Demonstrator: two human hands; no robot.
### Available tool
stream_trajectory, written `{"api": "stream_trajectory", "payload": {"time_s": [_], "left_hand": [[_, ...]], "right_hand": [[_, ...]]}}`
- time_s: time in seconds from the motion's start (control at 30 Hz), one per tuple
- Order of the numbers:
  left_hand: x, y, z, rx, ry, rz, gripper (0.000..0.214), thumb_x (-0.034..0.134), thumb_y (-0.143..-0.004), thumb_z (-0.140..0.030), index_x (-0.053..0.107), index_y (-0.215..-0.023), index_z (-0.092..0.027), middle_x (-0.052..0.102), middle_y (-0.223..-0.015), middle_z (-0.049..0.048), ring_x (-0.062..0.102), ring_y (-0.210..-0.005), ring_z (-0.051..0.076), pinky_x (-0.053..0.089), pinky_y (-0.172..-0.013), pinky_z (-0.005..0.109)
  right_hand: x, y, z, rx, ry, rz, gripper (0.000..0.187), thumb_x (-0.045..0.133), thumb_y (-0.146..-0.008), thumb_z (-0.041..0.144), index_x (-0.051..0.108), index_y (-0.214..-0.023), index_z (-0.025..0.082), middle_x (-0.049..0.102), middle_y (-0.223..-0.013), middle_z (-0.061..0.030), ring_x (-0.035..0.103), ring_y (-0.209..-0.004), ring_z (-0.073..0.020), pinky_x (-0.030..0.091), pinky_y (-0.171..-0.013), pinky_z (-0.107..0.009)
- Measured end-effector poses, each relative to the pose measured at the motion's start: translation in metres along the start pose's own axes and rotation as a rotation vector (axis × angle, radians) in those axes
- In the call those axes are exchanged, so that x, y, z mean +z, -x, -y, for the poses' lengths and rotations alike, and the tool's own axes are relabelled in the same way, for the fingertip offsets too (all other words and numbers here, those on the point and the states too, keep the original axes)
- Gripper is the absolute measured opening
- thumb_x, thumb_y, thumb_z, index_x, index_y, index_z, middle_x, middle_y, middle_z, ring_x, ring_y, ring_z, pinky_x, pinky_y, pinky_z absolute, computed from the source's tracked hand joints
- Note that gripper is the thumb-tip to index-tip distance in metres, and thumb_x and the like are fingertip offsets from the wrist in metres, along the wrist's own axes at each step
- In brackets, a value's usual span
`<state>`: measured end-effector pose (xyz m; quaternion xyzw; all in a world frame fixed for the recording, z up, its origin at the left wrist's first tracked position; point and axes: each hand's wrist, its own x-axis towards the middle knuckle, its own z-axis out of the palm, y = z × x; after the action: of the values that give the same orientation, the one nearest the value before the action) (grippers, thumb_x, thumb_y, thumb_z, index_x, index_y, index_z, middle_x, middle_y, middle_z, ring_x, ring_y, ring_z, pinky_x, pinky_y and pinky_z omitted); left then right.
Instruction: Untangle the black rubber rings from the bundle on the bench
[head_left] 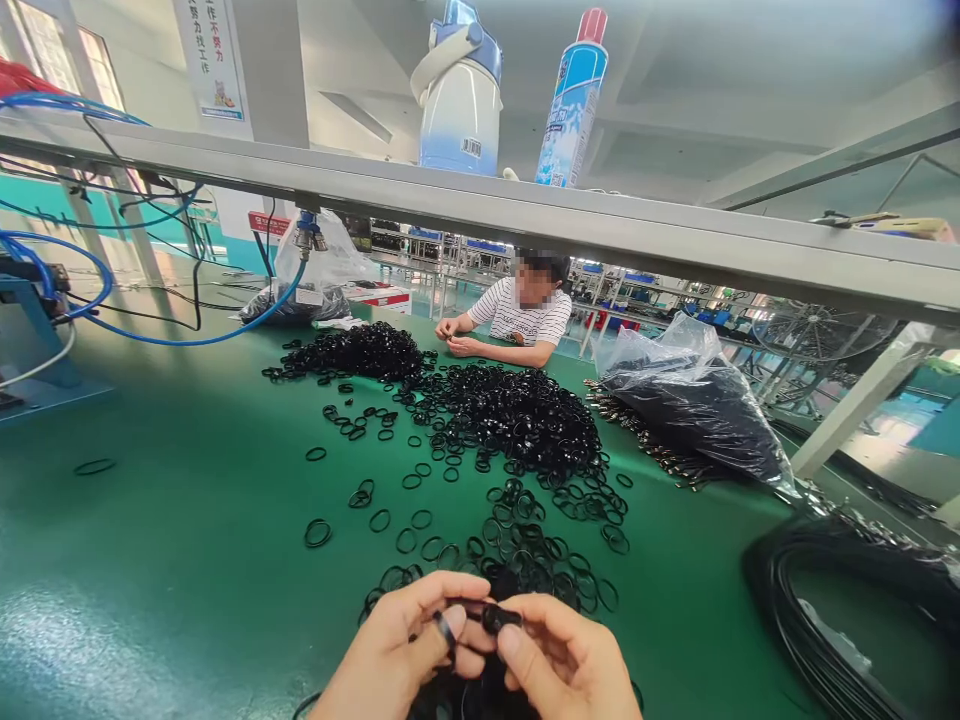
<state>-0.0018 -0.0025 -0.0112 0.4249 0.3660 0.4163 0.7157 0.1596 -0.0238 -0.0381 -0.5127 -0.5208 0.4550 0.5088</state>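
Observation:
Low in the head view, my left hand (pixel 401 635) and my right hand (pixel 566 645) meet above scattered black rings. My right hand pinches a small glossy black part (pixel 500 619) between thumb and fingers; its exact kind does not show. Around the thumb of my left hand sits a black ring (pixel 445 632). The fingers of that hand are curled against a dark piece that runs towards the part in my right hand. Under and beyond both hands lie many loose black rings (pixel 536 555), thickening into a heap (pixel 525 415) farther off.
Across the green table (pixel 187 560) sits a person (pixel 525 315) handling something small. A plastic bag of black pieces (pixel 690 410) and coiled black cables (pixel 810 610) lie right. Overhead, a shelf (pixel 360 195) carries a thermos (pixel 461 110) and spray can (pixel 574 105). Blue hoses (pixel 187 340) hang left.

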Motion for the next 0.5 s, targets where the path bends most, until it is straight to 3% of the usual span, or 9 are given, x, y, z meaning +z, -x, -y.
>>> {"api": "stream_trajectory", "payload": {"time_s": [0.1, 0.17, 0.2, 0.27, 0.33, 0.4, 0.5], "left_hand": [[-0.004, -0.001, -0.001, 0.031, -0.137, -0.043, 0.033, 0.062, -0.08, -0.042, 0.066, -0.1, -0.016, 0.071, -0.072, 0.0049, 0.058, -0.045, 0.011, 0.045, -0.045, 0.022], [-0.005, 0.001, -0.005, 0.037, -0.255, -0.072, 0.036, 0.055, -0.083, -0.045, 0.064, -0.107, -0.019, 0.072, -0.083, 0.0066, 0.062, -0.05, 0.015, 0.045, -0.042, 0.023], [-0.005, 0.002, -0.006, 0.062, -0.347, -0.076, 0.035, 0.052, -0.084, -0.045, 0.064, -0.108, -0.022, 0.072, -0.089, 0.0071, 0.066, -0.062, 0.019, 0.049, -0.049, 0.026], [-0.004, 0.006, -0.009, 0.179, -0.569, -0.082, 0.029, 0.053, -0.085, -0.042, 0.066, -0.107, -0.028, 0.069, -0.104, 0.0058, 0.063, -0.094, 0.024, 0.051, -0.079, 0.034], [-0.001, 0.009, -0.011, 0.316, -0.751, -0.095, 0.024, 0.056, -0.084, -0.036, 0.068, -0.104, -0.035, 0.065, -0.116, 0.0025, 0.049, -0.117, 0.026, 0.035, -0.102, 0.04], [0.004, 0.011, -0.013, 0.37, -0.813, -0.085, 0.024, 0.056, -0.083, -0.034, 0.068, -0.102, -0.038, 0.062, -0.121, 0.0008, 0.047, -0.118, 0.027, 0.033, -0.104, 0.041], [0.012, 0.013, -0.014, 0.314, -0.769, -0.052, 0.022, 0.058, -0.08, -0.034, 0.068, -0.1, -0.033, 0.067, -0.099, 0.0016, 0.059, -0.091, 0.023, 0.046, -0.084, 0.032]], "right_hand": [[-0.003, 0.0, 0.003, -0.078, 0.026, -0.023, 0.035, 0.062, -0.075, 0.05, 0.073, -0.087, 0.019, 0.069, -0.075, -0.0069, 0.061, -0.06, -0.0169, 0.046, -0.053, -0.024], [-0.005, 0.0, 0.005, -0.162, 0.058, -0.03, 0.027, 0.059, -0.078, 0.042, 0.073, -0.089, 0.022, 0.067, -0.083, -0.0065, 0.062, -0.066, -0.0175, 0.045, -0.052, -0.023], [-0.006, 0.0, 0.005, -0.187, 0.065, -0.026, 0.024, 0.058, -0.08, 0.039, 0.074, -0.09, 0.024, 0.067, -0.085, -0.0061, 0.063, -0.067, -0.0175, 0.045, -0.051, -0.022], [-0.007, 0.0, 0.006, -0.196, 0.064, -0.014, 0.022, 0.056, -0.081, 0.035, 0.073, -0.091, 0.025, 0.066, -0.084, -0.0055, 0.063, -0.067, -0.0175, 0.045, -0.05, -0.022], [-0.007, 0.001, 0.006, -0.189, 0.075, -0.006, 0.022, 0.057, -0.079, 0.034, 0.072, -0.092, 0.024, 0.067, -0.081, -0.0055, 0.063, -0.067, -0.0181, 0.046, -0.052, -0.023], [-0.005, 0.001, 0.006, -0.143, 0.097, -0.012, 0.021, 0.061, -0.075, 0.033, 0.072, -0.089, 0.022, 0.067, -0.077, -0.0052, 0.061, -0.065, -0.018, 0.045, -0.054, -0.024], [-0.003, 0.002, 0.007, -0.044, 0.099, -0.004, 0.019, 0.067, -0.068, 0.032, 0.069, -0.083, 0.02, 0.065, -0.068, -0.0034, 0.057, -0.059, -0.0161, 0.043, -0.052, -0.023]]}}
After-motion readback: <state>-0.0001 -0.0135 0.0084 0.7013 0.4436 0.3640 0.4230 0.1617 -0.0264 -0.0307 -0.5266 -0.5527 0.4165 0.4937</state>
